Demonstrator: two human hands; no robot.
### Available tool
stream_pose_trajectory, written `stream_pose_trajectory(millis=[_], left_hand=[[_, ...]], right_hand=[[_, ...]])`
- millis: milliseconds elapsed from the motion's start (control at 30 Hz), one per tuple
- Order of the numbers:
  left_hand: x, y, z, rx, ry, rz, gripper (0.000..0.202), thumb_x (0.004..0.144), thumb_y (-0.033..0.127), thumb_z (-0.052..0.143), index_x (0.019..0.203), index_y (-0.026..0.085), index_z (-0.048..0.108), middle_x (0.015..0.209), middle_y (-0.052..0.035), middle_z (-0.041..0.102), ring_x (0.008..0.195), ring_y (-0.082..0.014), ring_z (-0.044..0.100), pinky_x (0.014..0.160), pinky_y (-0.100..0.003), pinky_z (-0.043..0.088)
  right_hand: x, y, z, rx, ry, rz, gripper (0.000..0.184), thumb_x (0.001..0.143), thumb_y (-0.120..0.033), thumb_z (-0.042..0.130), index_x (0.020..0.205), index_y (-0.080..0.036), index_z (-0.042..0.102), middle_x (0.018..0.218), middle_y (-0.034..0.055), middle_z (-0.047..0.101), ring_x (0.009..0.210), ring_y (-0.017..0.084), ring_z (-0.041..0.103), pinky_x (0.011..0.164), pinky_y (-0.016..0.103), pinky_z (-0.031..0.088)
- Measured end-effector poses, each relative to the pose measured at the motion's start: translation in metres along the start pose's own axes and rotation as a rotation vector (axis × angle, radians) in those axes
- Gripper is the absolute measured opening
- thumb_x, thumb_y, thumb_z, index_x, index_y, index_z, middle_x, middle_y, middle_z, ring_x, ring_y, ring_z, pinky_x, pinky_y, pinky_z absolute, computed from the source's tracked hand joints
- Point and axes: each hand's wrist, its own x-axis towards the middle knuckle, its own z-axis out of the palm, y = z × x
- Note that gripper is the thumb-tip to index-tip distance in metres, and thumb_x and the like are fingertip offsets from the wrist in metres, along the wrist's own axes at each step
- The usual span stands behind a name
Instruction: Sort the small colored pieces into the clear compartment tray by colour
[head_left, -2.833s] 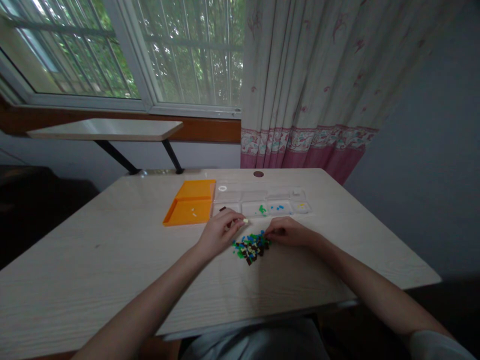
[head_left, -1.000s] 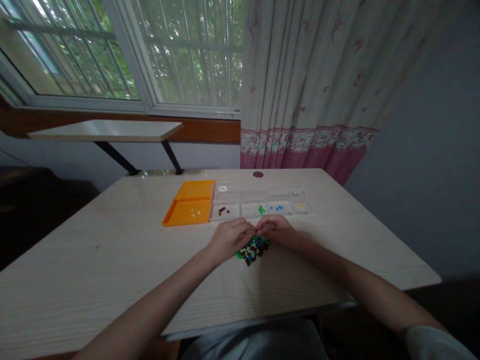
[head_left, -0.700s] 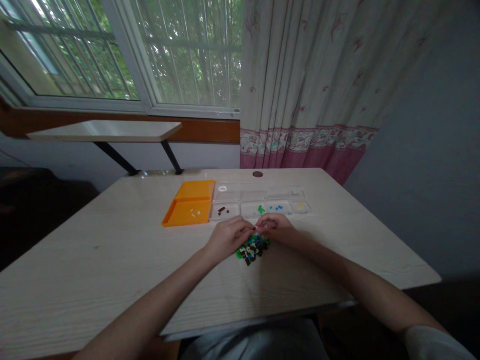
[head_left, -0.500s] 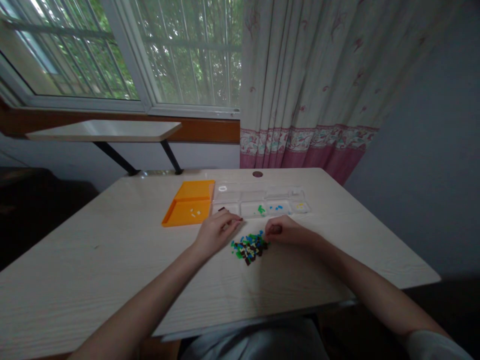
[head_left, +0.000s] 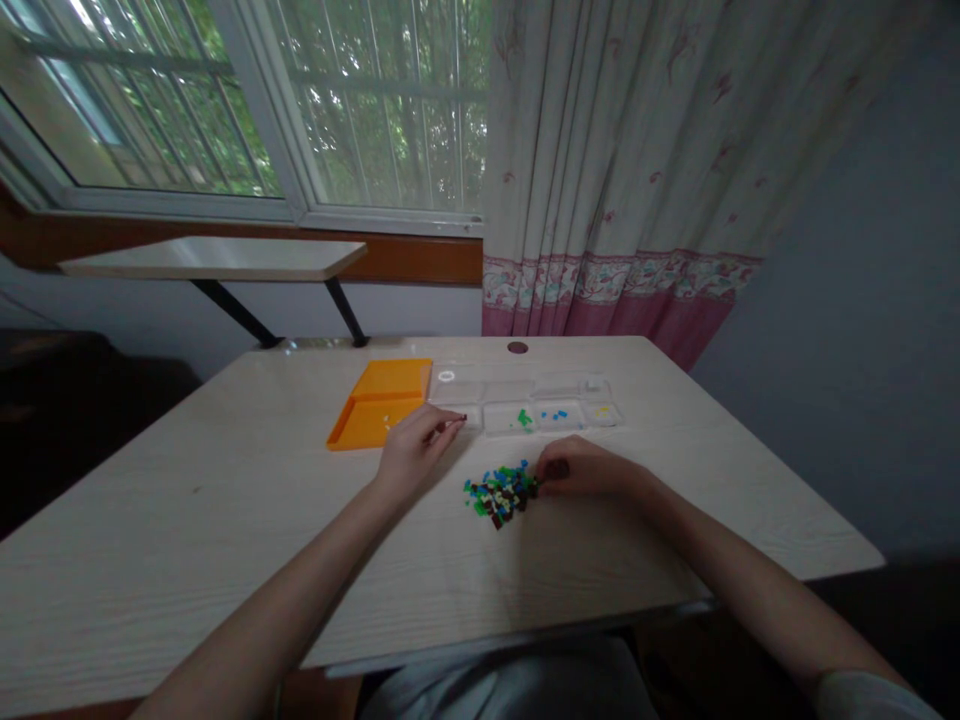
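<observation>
My left hand [head_left: 412,440] pinches a small dark brown brick [head_left: 463,418] between thumb and fingertips, over the front left compartment of the clear divided tray [head_left: 510,383]. A loose pile of tiny bricks [head_left: 498,494] in green, blue, brown and pale yellow lies on the table in front of that tray. At the pile's right edge is my right hand [head_left: 576,466], its fingers curled and closed; what they grip is too small to make out. Green pieces [head_left: 523,417], blue pieces [head_left: 555,415] and yellow pieces [head_left: 602,410] lie in separate front compartments.
Left of the clear tray stands an orange two-part tray [head_left: 365,425] with a few white pieces in its front part, partly behind my left hand. A raised shelf [head_left: 217,258] on black legs is at the back left. A round table hole [head_left: 517,348] is near the back edge.
My left hand has moved left and away from me with the brown brick, from beside the pile to over the tray's front left compartment. My right hand stays near the pile, shifted only slightly.
</observation>
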Motion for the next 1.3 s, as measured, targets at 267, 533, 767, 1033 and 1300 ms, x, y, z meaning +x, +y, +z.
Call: stream_pose_trajectory(millis=[267, 533, 767, 1033, 1300], left_hand=[[0.005, -0.024, -0.001, 0.292, -0.091, -0.191, 0.025, 0.082, 0.035, 0.046, 0.086, 0.019, 0.065, 0.081, -0.0043, 0.062, 0.069, -0.0151, 0.055, 0.060, -0.024, 0.040], [0.006, -0.027, 0.000, 0.301, -0.144, -0.174, 0.025, 0.083, 0.033, 0.044, 0.089, 0.018, 0.064, 0.088, -0.0057, 0.063, 0.075, -0.0171, 0.058, 0.066, -0.026, 0.043], [-0.004, 0.009, 0.014, 0.011, -0.326, 0.168, 0.020, 0.083, 0.026, 0.048, 0.094, 0.020, 0.064, 0.085, -0.0046, 0.060, 0.077, -0.0134, 0.057, 0.069, -0.022, 0.044], [-0.008, 0.033, 0.029, -0.082, -0.359, 0.250, 0.016, 0.082, 0.023, 0.051, 0.093, 0.018, 0.062, 0.080, -0.0033, 0.059, 0.073, -0.0111, 0.056, 0.063, -0.019, 0.043], [-0.006, 0.030, 0.027, -0.103, -0.322, 0.171, 0.014, 0.081, 0.021, 0.052, 0.090, 0.018, 0.063, 0.082, -0.0031, 0.059, 0.075, -0.0117, 0.055, 0.065, -0.020, 0.043]], right_hand=[[0.001, 0.001, -0.001, -0.003, 0.031, -0.056, 0.023, 0.081, -0.032, 0.052, 0.084, -0.015, 0.068, 0.073, 0.0028, 0.064, 0.059, 0.009, 0.051, 0.056, 0.020, 0.039], [0.003, 0.004, 0.002, 0.153, 0.105, 0.072, 0.030, 0.080, -0.040, 0.052, 0.077, -0.013, 0.065, 0.058, -0.0010, 0.054, 0.050, 0.007, 0.041, 0.047, 0.018, 0.031], [0.017, 0.000, 0.017, 0.423, 0.265, 0.150, 0.033, 0.075, -0.046, 0.054, 0.073, -0.014, 0.061, 0.061, -0.0009, 0.053, 0.054, 0.008, 0.043, 0.049, 0.019, 0.032], [0.026, -0.010, 0.028, 0.502, 0.256, 0.091, 0.036, 0.075, -0.050, 0.053, 0.073, -0.015, 0.059, 0.060, -0.0014, 0.052, 0.055, 0.009, 0.044, 0.051, 0.020, 0.035], [0.023, -0.016, 0.028, 0.200, 0.484, 0.016, 0.028, 0.078, -0.043, 0.054, 0.080, -0.016, 0.062, 0.057, -0.0024, 0.051, 0.048, 0.007, 0.040, 0.044, 0.018, 0.031]])
